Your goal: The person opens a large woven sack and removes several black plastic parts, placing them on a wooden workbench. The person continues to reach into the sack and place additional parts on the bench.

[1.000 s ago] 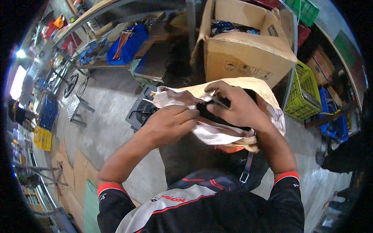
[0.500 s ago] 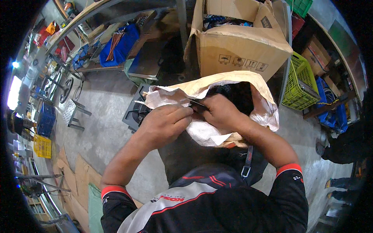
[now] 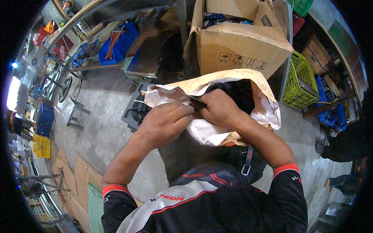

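Observation:
A large woven sack [image 3: 260,89], white inside and tan outside, stands with its mouth open in front of me; dark contents show inside. My right hand [image 3: 220,109] is closed in the sack's mouth around a thin, flat, dark piece with a pointed end [image 3: 195,99], whose kind I cannot make out. Just left of it, my left hand [image 3: 168,122] is closed at the sack's near left rim, fingers pinched on the woven material. The fingertips of both hands are partly hidden.
Beyond the sack stands an open cardboard box [image 3: 237,50] with small items inside. A black slotted crate [image 3: 136,108] lies beside the sack. Yellow-green basket [image 3: 299,85] and blue bins [image 3: 330,101] stand right; a metal stool [image 3: 74,112] stands left. Someone's dark-clothed leg [image 3: 345,145] shows far right.
The thin dark piece in my right hand has tilted and now shows more of its flat face above the left fingers. Both hands stay in nearly the same place.

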A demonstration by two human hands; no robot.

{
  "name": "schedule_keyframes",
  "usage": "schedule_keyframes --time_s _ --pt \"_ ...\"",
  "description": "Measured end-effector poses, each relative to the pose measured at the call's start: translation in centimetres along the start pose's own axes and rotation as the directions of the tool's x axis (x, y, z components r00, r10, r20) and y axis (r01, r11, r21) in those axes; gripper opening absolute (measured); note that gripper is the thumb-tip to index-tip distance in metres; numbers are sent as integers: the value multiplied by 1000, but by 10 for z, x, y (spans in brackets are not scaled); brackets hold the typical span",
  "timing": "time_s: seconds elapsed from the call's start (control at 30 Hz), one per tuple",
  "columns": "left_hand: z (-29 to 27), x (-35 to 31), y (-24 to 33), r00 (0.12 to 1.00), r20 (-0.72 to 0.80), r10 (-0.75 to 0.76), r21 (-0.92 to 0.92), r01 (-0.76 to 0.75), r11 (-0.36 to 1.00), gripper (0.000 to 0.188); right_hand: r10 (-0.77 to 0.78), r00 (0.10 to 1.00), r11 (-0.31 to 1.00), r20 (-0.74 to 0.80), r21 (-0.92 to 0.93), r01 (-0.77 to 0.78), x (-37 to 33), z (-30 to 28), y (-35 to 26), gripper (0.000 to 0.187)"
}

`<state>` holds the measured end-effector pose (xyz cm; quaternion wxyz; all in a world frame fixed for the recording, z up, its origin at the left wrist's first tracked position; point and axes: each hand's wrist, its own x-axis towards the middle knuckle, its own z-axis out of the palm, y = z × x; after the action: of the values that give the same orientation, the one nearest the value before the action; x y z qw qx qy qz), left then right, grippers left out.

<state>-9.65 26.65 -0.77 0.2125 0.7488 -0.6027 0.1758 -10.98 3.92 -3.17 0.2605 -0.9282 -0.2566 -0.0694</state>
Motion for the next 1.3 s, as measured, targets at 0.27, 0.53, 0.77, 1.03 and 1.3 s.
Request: schedule_keyframes --time_s 0.27,0.53,0.77,1.03,1.3 --pt "-4 2 7 1000 -8 3 5 -3 1000 26 86 995 989 -47 127 -80 -4 14 6 22" --pt "-1 -6 12 999 -28 -20 -6 20 1000 25 189 975 968 120 146 -206 -1 16 -6 28" --pt "-2 1 17 998 -53 -18 37 20 999 24 51 994 997 93 51 -55 7 6 -7 26" --pt "-6 -7 31 1000 -8 -13 -63 12 998 28 159 976 983 152 71 -171 -2 29 11 33" --pt "-6 -10 29 998 -62 -27 -79 22 997 27 254 915 967 314 -80 -241 -22 -12 12 29"
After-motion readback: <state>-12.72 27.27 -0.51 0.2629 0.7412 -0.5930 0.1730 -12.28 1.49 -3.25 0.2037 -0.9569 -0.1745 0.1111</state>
